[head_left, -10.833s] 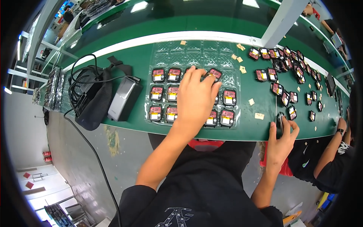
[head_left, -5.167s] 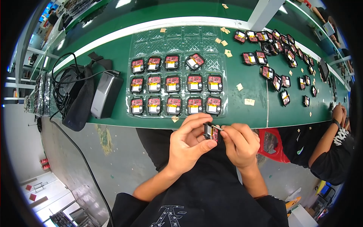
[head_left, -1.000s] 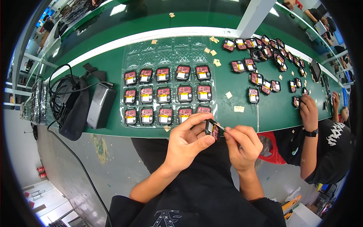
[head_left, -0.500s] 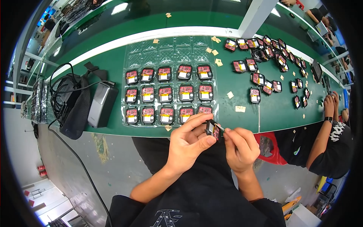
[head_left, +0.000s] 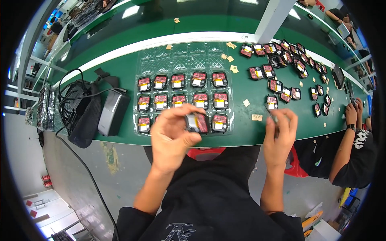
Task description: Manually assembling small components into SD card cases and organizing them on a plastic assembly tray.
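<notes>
My left hand (head_left: 171, 138) is closed around a small black device housing (head_left: 198, 122), tilted and slightly blurred, with a red circuit board, a pale block and a yellow strip inside. It is held over the front edge of a clear plastic tray (head_left: 187, 60). Rows of like housings (head_left: 220, 100) fill the tray's nearer pockets. Off to the right, my right hand (head_left: 279, 132) pinches a thin metal tool (head_left: 272, 115), mostly hidden by the fingers. Just beyond its tip lies a single housing (head_left: 272, 102) on the green table.
Many more housings (head_left: 285, 54) lie loose at the back right. Yellowish paper bits (head_left: 246, 103) are scattered about. A grey box (head_left: 113, 112) and black cables stand left of the tray. A white post (head_left: 275, 20) rises behind. At far right a co-worker's hands (head_left: 352, 110) are busy.
My hands have parted. The left one has moved left and up over the tray with the housing; the right one, with the tool, has moved right and forward toward the loose housings.
</notes>
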Demonstrator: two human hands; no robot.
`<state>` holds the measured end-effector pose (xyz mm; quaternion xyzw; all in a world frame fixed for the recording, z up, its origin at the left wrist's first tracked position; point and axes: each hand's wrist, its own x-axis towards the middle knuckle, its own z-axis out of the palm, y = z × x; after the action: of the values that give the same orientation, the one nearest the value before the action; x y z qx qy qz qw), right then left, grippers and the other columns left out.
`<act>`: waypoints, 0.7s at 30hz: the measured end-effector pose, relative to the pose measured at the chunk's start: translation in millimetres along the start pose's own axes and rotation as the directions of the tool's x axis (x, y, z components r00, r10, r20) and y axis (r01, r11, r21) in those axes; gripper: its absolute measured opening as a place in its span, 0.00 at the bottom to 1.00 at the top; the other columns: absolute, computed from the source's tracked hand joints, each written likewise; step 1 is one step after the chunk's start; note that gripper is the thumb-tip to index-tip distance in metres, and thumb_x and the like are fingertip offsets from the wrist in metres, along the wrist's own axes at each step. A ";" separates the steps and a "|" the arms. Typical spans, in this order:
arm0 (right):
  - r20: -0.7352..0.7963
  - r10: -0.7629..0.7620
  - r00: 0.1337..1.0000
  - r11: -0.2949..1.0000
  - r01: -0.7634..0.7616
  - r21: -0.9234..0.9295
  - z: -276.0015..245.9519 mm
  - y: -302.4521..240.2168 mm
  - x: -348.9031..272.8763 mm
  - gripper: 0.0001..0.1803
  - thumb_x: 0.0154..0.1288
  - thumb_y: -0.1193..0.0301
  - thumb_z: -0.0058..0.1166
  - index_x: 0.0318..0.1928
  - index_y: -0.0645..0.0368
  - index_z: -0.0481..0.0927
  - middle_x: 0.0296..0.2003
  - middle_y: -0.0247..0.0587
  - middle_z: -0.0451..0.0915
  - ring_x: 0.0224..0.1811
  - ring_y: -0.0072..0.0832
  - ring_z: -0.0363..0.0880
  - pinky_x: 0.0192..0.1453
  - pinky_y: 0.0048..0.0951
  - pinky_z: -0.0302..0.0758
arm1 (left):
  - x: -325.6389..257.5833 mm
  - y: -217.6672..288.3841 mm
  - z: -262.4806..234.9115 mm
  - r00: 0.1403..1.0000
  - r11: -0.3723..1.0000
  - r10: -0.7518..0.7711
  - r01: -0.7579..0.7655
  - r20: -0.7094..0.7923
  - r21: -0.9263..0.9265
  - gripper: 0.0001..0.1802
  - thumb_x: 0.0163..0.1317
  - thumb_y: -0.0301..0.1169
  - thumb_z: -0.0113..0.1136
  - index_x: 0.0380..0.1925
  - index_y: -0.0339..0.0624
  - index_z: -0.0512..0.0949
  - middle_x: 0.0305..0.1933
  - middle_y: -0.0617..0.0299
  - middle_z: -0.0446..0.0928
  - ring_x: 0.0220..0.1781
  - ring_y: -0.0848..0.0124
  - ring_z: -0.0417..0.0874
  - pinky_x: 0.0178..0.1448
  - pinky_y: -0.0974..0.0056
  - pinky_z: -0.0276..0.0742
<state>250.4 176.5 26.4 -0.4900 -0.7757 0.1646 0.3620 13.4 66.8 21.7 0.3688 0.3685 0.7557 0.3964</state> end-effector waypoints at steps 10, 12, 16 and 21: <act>-0.001 0.063 0.998 0.957 -0.061 -0.283 11.3 12.7 5.2 0.19 0.63 0.65 0.69 0.53 0.55 0.82 0.53 0.43 0.78 0.35 0.44 0.84 0.39 0.41 0.79 | 98.4 33.9 -62.0 0.955 0.016 0.296 -0.019 0.013 1.000 0.12 0.56 0.17 0.70 0.37 0.31 0.77 0.45 0.53 0.80 0.48 0.56 0.84 0.54 0.60 0.80; -0.008 0.054 0.999 0.959 -0.053 -0.279 11.6 10.5 5.1 0.18 0.63 0.66 0.69 0.52 0.55 0.82 0.52 0.42 0.78 0.35 0.43 0.84 0.37 0.40 0.79 | 105.8 31.2 -77.4 0.982 -0.111 0.189 0.029 -0.007 0.993 0.10 0.61 0.24 0.68 0.40 0.30 0.79 0.48 0.48 0.81 0.45 0.46 0.84 0.49 0.51 0.80; -0.047 0.023 0.999 0.971 -0.033 -0.237 15.7 15.2 3.7 0.17 0.61 0.69 0.69 0.51 0.55 0.83 0.50 0.40 0.79 0.34 0.38 0.85 0.34 0.38 0.79 | 111.5 26.8 -92.3 0.998 -0.152 0.058 0.042 -0.033 0.988 0.17 0.67 0.31 0.64 0.52 0.33 0.82 0.58 0.46 0.82 0.56 0.47 0.84 0.57 0.50 0.80; -0.081 -0.008 0.997 0.984 -0.006 -0.179 18.4 16.3 3.2 0.16 0.58 0.74 0.68 0.48 0.56 0.84 0.47 0.39 0.80 0.32 0.34 0.85 0.33 0.35 0.79 | 100.8 15.9 -94.4 0.996 -0.375 0.055 -0.040 0.066 0.926 0.22 0.70 0.35 0.61 0.59 0.33 0.79 0.64 0.43 0.78 0.69 0.44 0.74 0.73 0.45 0.68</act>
<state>246.7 188.8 5.2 -0.5264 -0.7723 0.0740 0.3478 -113.7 123.0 18.9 0.5467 0.8178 0.1359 -0.1177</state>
